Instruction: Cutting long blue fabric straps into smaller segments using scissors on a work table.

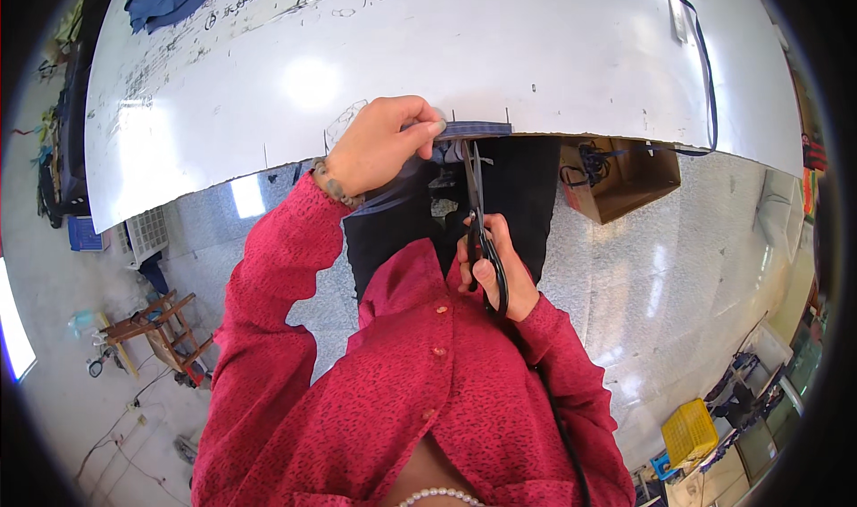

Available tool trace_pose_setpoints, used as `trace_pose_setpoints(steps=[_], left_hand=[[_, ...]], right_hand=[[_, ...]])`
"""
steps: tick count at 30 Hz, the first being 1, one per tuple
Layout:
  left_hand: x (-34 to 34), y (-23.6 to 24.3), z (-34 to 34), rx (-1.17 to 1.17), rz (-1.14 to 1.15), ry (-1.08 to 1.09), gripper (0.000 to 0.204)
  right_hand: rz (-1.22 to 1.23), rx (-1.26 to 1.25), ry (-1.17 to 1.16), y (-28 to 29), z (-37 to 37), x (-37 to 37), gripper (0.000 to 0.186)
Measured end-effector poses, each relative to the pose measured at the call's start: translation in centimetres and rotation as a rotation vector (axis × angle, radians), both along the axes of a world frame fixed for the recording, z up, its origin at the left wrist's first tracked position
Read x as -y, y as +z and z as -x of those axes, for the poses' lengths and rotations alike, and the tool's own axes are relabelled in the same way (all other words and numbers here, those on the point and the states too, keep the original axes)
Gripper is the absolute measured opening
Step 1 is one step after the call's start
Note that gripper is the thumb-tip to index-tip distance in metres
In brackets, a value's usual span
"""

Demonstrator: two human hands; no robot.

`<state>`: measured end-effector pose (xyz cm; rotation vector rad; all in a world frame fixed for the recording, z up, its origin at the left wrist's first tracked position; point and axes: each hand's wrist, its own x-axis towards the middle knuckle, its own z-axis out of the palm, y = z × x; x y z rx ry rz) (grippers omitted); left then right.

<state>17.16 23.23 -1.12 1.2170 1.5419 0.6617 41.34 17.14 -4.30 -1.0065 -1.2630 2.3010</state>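
With the left hand (375, 145), I pinched a blue strip (480, 129) at upper centre; my right hand (507, 270) gripped black-handled scissors (478, 214) near centre.

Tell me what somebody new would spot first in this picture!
Probably the bright red shirt filling the lower middle. Next come the black-handled scissors in the person's right grip, pointing up toward the edge of the white table, where the left grip touches a dark blue strip.

A white table (446, 52) carries blue cloth (170, 0) far left, a ruler (675, 7) and dark ribbon (711, 87) right. A navy strip (479, 129) lies along its near edge.
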Motion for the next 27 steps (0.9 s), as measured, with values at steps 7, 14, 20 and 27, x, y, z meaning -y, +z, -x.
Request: trace_pose_setpoints(steps=[7,14,20,27], left_hand=[[0.2,-0.3,0.4,0.028,0.01,0.0,0.016],[0.3,-1.1,0.5,0.05,-0.069,0.015,0.019],[0.1,-0.6,0.5,0.054,-0.04,0.005,0.019],[0.1,-0.6,0.5,0.023,-0.042,-0.009,0.019]], right_hand=[[-0.078,-0.048,0.013,-0.3,0.5,0.3,0.078],[-0.052,0.008,-0.06,0.3,1.0,0.0,0.081],[-0.125,0.069,-0.073,0.6,1.7,-0.4,0.071],[-0.184,0.28,-0.094,1.8,3.0,-1.0,0.06]])
